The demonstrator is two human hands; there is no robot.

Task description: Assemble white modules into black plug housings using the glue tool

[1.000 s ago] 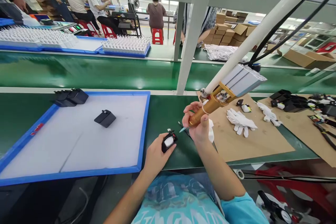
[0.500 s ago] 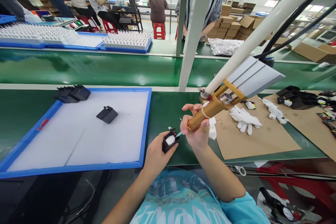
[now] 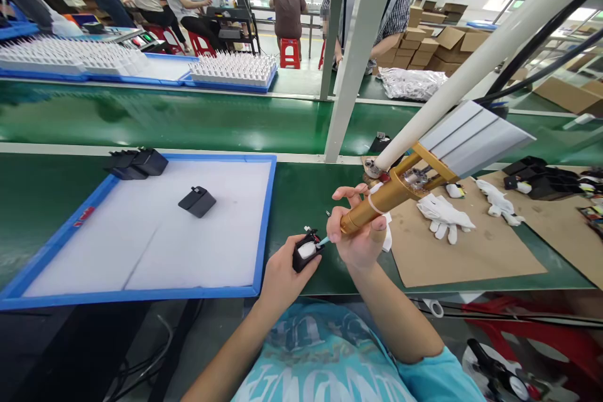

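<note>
My left hand (image 3: 282,270) is closed around a small black plastic housing (image 3: 298,261), its open side facing up. Inside it a white block (image 3: 307,250) and some reddish wiring show. My right hand (image 3: 355,232) grips a gold-coloured glue gun (image 3: 377,201) near its front end, with some fingers raised. The gun's thin light-blue nozzle (image 3: 324,242) points down-left into the housing's opening; whether it touches the parts inside I cannot tell. White gloves (image 3: 445,215) lie right of the gun.
A blue-rimmed white tray (image 3: 268,220) on the left bears a black housing (image 3: 198,201) and several more at its corner. Brown cardboard (image 3: 471,264) covers the right bench. A white pipe (image 3: 452,69) and grey post (image 3: 351,69) rise ahead, before a green conveyor (image 3: 235,119). People work beyond.
The view has shifted slightly. Both hands keep their hold, and the nozzle stays at the housing's opening. A black part on the conveyor now shows more clearly beside the white pipe.
</note>
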